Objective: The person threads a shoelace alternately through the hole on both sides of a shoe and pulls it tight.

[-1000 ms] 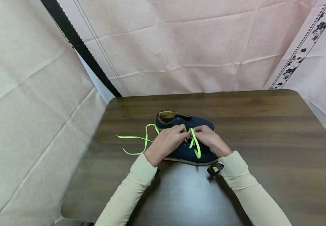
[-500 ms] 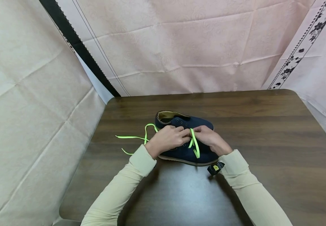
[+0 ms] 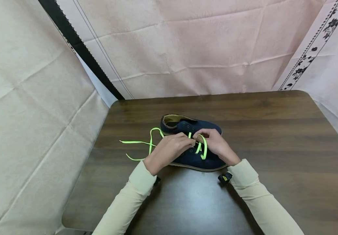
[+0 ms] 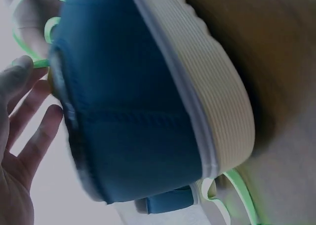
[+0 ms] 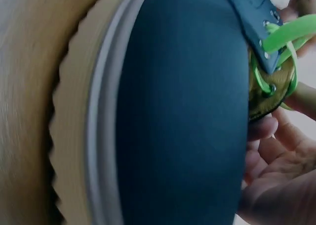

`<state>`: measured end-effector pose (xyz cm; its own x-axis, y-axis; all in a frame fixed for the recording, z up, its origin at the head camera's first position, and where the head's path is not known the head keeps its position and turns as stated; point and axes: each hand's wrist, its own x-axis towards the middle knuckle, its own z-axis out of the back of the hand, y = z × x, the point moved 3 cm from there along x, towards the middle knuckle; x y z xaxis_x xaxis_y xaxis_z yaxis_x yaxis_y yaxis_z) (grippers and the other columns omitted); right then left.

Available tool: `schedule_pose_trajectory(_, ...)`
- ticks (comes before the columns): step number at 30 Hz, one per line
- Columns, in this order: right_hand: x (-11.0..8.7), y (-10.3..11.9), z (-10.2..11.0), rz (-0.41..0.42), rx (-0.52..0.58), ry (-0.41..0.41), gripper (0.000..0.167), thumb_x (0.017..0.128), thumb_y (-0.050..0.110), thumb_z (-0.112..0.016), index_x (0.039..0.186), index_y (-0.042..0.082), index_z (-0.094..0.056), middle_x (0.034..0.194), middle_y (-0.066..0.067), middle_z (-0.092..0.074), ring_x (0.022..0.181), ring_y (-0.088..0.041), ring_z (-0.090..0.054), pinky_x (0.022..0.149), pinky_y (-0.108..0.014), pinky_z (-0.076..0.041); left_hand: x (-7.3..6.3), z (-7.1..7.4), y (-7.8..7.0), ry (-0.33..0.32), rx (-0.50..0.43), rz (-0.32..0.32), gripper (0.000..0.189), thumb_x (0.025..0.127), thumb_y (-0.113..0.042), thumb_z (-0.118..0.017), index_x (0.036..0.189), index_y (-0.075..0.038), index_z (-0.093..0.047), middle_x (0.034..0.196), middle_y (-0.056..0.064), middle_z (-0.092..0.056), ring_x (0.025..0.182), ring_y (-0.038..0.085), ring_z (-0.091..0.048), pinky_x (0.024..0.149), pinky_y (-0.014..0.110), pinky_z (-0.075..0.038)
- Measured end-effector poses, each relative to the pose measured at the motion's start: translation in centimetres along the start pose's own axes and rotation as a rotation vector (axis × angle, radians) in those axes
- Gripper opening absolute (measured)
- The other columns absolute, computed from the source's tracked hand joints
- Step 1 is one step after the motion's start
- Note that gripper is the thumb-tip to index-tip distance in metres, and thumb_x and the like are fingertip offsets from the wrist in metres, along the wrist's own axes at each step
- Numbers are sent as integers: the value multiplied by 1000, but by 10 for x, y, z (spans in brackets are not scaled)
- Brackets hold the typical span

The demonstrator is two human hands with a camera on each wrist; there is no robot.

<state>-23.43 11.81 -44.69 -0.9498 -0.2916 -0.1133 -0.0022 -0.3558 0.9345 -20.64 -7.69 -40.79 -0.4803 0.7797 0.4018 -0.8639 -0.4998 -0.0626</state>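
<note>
Two navy shoes lie side by side on the table, toes to the right. Over the near shoe [image 3: 193, 162], my left hand [image 3: 169, 148] and right hand [image 3: 215, 145] meet at a bright green shoelace [image 3: 205, 148]. In the left wrist view, my left thumb and a finger pinch the lace [image 4: 41, 64], while the other fingers [image 4: 42, 136] spread beside the shoe opening. My right hand [image 5: 284, 178] pinches lace near the tongue; its fingertips are partly hidden. A lace loop arches from it over the toe. The far shoe [image 3: 207, 126] shows eyelets without lace.
Loose green lace ends [image 3: 133, 142] trail leftward on the brown wooden table [image 3: 274, 147]. Pale cloth [image 3: 204, 49] hangs behind the table's far edge. Small black cameras [image 3: 224, 178] sit at the wrists.
The left hand drew back leftward, then came in again toward the lace. My right fingers have lifted and spread slightly. The lace loop over the toe looks shorter and rounder.
</note>
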Motion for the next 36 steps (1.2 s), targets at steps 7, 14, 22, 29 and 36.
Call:
schedule_pose_trajectory(7, 2, 7, 6, 50, -81, 56, 19, 107, 10, -64, 119, 1, -74, 121, -17, -71, 116, -34, -66, 97, -46, -53, -15, 15, -9, -57, -129, 90, 19, 99, -9, -75, 117, -15, -77, 112, -6, -75, 104, 7, -69, 82, 26, -58)
schedule_pose_trajectory(14, -1, 9, 13, 50, -116, 63, 20, 108, 10, -61, 120, 1, -74, 110, -15, -72, 94, -24, -64, 87, -38, -50, -24, 25, -15, -102, -165, 71, 16, 99, -10, -74, 115, -13, -77, 110, -6, -76, 103, 5, -68, 87, 22, -57)
schedule_pose_trajectory(22, -14, 13, 8, 97, -164, -12, 20, 107, 6, -58, 122, 3, -72, 115, -13, -71, 96, -26, -65, 83, -40, -52, -30, 37, -21, -166, -195, 51, 15, 98, -8, -75, 113, -12, -77, 106, -5, -76, 99, 6, -69, 86, 22, -57)
schedule_pose_trajectory(29, -23, 9, 3, 114, -152, -99, 16, 107, 7, -62, 118, 6, -74, 108, -10, -73, 89, -23, -64, 78, -39, -50, -29, 51, -24, -209, -227, 51, 20, 93, -4, -80, 112, -11, -77, 105, -3, -76, 97, 6, -70, 84, 19, -57)
schedule_pose_trajectory(36, -26, 6, 0, 109, -121, -140, 15, 106, 9, -64, 115, 7, -75, 106, -9, -74, 90, -22, -65, 80, -38, -50, -26, 62, -31, -223, -222, 33, 22, 90, -2, -82, 111, -9, -77, 103, -1, -77, 94, 7, -71, 82, 19, -57)
